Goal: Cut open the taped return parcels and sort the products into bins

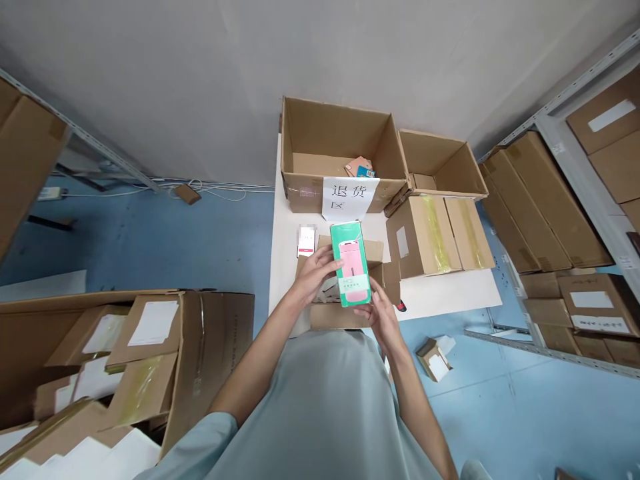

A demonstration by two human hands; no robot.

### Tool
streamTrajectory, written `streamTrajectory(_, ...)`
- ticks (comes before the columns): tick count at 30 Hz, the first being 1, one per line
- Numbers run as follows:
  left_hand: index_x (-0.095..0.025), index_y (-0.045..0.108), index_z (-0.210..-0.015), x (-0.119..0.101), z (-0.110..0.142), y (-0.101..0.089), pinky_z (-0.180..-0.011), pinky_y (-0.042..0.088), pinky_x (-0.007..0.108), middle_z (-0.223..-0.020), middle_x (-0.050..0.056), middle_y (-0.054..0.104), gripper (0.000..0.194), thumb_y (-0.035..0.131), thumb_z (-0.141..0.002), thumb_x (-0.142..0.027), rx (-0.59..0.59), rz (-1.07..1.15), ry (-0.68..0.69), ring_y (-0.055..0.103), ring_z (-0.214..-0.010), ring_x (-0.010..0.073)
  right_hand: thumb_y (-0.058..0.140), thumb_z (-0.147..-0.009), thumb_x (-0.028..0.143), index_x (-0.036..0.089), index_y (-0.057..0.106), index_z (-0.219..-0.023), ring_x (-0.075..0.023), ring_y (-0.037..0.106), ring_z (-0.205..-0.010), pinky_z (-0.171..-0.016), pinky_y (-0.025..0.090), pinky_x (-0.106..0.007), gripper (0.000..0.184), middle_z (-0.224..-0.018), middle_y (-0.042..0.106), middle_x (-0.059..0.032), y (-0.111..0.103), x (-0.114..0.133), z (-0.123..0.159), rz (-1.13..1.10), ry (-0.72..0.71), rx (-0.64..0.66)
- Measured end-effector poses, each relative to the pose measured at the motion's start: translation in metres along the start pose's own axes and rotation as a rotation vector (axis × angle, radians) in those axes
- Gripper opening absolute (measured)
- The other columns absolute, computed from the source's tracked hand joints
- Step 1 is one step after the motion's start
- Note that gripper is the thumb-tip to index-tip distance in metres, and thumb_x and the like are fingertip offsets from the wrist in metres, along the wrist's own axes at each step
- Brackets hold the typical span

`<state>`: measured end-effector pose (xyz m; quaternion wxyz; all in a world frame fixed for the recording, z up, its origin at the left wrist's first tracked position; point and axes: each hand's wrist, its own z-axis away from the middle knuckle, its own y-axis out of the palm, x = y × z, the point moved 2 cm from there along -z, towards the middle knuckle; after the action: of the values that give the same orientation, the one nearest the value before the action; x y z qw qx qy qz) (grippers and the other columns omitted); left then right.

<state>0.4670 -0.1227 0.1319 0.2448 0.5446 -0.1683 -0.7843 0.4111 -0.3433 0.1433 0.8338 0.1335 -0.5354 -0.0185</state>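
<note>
A grey wall (200,87) and blue floor (150,247) frame a white table (285,260) bearing two open cartons (300,193), two taped boxes (415,240) and one smaller open box (333,316); above it, the left hand (314,275) and right hand (383,312) clasp one green box (353,260) (its small lettering is unclear). One paper sign (351,199) reads 退货区.

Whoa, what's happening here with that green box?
A person is holding a green box with a pink thing pictured on it. The left hand grips its left side, and the right hand is at its lower right corner. Under it, an open carton sits on a white table. Farther back, a bigger open box with a paper sign on its front has a few small packs inside.
</note>
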Motion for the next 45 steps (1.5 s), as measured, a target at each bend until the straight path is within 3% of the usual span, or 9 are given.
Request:
streamTrajectory(4, -0.021, 0.067, -0.134, 0.001, 0.004, -0.003, -0.109, 0.061, 0.047, -0.121, 0.010, 0.084, 0.090, 0.111, -0.057, -0.041, -0.138, -0.113, 0.012, 0.079, -0.119, 0.0320, 0.083, -0.098, 0.066, 0.034, 0.032, -0.185, -0.0269, 0.080, -0.112, -0.099, 0.071, -0.048, 0.106, -0.183, 0.042, -0.0212, 0.010, -0.008, 0.019, 0.579, -0.369, -0.214)
streamTrajectory(11, -0.021, 0.063, -0.134, 0.016, 0.017, 0.006, -0.100, 0.064, 0.043, -0.119, 0.009, 0.082, 0.086, 0.107, -0.063, -0.046, -0.171, -0.139, -0.001, 0.081, -0.108, 0.0280, 0.070, -0.111, 0.051, 0.032, 0.054, -0.172, -0.0352, 0.073, -0.134, -0.092, 0.071, -0.048, 0.066, -0.168, 0.054, -0.0220, 0.030, -0.037, 0.038, 1.069, -0.594, -0.373)
streamTrajectory(17, -0.020, 0.065, -0.141, 0.013, 0.032, 0.014, -0.105, 0.063, 0.039, -0.133, 0.013, 0.079, 0.084, 0.105, -0.073, -0.047, -0.127, -0.154, 0.087, 0.078, -0.120, 0.0275, 0.072, -0.107, 0.046, 0.026, 0.067, -0.157, -0.0335, 0.069, -0.138, -0.103, 0.069, -0.052, 0.054, -0.160, 0.058, -0.0217, 0.031, -0.032, 0.043, 0.883, -0.603, -0.402)
streamTrajectory(22, -0.020, 0.074, -0.138, 0.005, 0.031, 0.008, -0.096, 0.063, 0.036, -0.136, 0.014, 0.080, 0.068, 0.096, -0.085, -0.057, -0.059, -0.040, 0.056, 0.078, -0.120, 0.0264, 0.086, -0.093, 0.052, 0.026, 0.071, -0.144, -0.0266, 0.075, -0.122, -0.096, 0.069, -0.040, 0.059, -0.143, 0.075, -0.0143, 0.019, -0.014, 0.037, 0.216, -0.340, -0.356)
streamTrajectory(27, -0.023, 0.079, -0.131, 0.022, 0.014, 0.025, -0.102, 0.062, 0.036, -0.140, 0.011, 0.081, 0.064, 0.103, -0.077, -0.048, 0.027, 0.102, -0.031, 0.077, -0.125, 0.0270, 0.090, -0.087, 0.053, 0.026, 0.075, -0.109, -0.0215, 0.081, -0.087, -0.090, 0.072, -0.039, 0.037, -0.103, 0.084, -0.0035, -0.017, -0.006, 0.025, -0.339, 0.011, -0.181)
streamTrajectory(31, -0.020, 0.080, -0.130, 0.046, 0.009, 0.069, -0.103, 0.065, 0.045, -0.133, 0.013, 0.084, 0.069, 0.102, -0.075, -0.055, 0.177, 0.090, -0.131, 0.079, -0.126, 0.0360, 0.086, -0.089, 0.052, 0.027, 0.077, -0.110, -0.0213, 0.082, -0.082, -0.082, 0.074, -0.036, 0.033, -0.104, 0.086, -0.0031, -0.059, -0.003, 0.015, -0.407, 0.124, -0.090)
streamTrajectory(35, -0.019, 0.079, -0.132, 0.057, 0.001, 0.111, -0.105, 0.064, 0.046, -0.133, 0.014, 0.084, 0.072, 0.102, -0.074, -0.054, 0.126, 0.048, -0.091, 0.079, -0.126, 0.0366, 0.086, -0.089, 0.056, 0.024, 0.079, -0.114, -0.0236, 0.083, -0.082, -0.079, 0.073, -0.036, 0.041, -0.107, 0.087, -0.0061, -0.100, 0.010, 0.001, -0.382, 0.173, -0.007)
streamTrajectory(40, -0.019, 0.074, -0.138, 0.063, -0.025, 0.152, -0.110, 0.061, 0.046, -0.133, 0.015, 0.083, 0.082, 0.107, -0.068, -0.045, -0.034, -0.078, -0.022, 0.078, -0.128, 0.0358, 0.085, -0.094, 0.059, 0.026, 0.071, -0.151, -0.0272, 0.084, -0.105, -0.097, 0.071, -0.045, 0.068, -0.136, 0.082, -0.0105, -0.154, 0.047, -0.011, -0.144, 0.030, 0.009)
streamTrajectory(45, -0.018, 0.066, -0.145, 0.077, -0.052, 0.201, -0.114, 0.060, 0.049, -0.136, 0.016, 0.080, 0.096, 0.110, -0.062, -0.040, -0.185, -0.194, 0.081, 0.077, -0.126, 0.0332, 0.089, -0.094, 0.059, 0.033, 0.058, -0.170, -0.0303, 0.078, -0.121, -0.105, 0.069, -0.052, 0.086, -0.175, 0.053, -0.0156, -0.196, 0.076, -0.019, 0.337, -0.268, -0.072)
